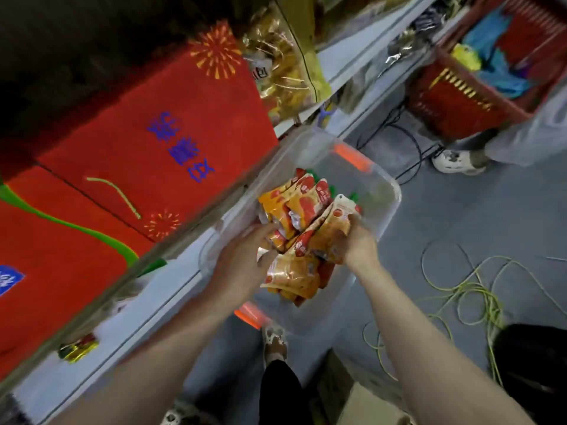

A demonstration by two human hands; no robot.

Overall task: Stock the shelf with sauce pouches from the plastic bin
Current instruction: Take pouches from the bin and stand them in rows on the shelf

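My bare left hand point(242, 262) and right hand point(357, 245) press into glossy, crinkled foil-like sauce pouches point(302, 228) inside a clear, smooth plastic bin point(383, 185) with shiny orange latches point(352, 157). Beside it, matt red cartons point(159, 142) sit on a pale, smooth shelf point(171, 289). Cellophane bags point(282, 69) glint above; the grey floor point(460, 216) looks dull.

this is looking like a shop aisle: pale shelving point(196, 268) is running along the left, carrying red gift boxes point(159, 139) with firework prints. just beyond those boxes, bagged snacks point(282, 72) are sitting on the same shelving, and across the grey floor a red shopping basket point(460, 96) is holding goods.
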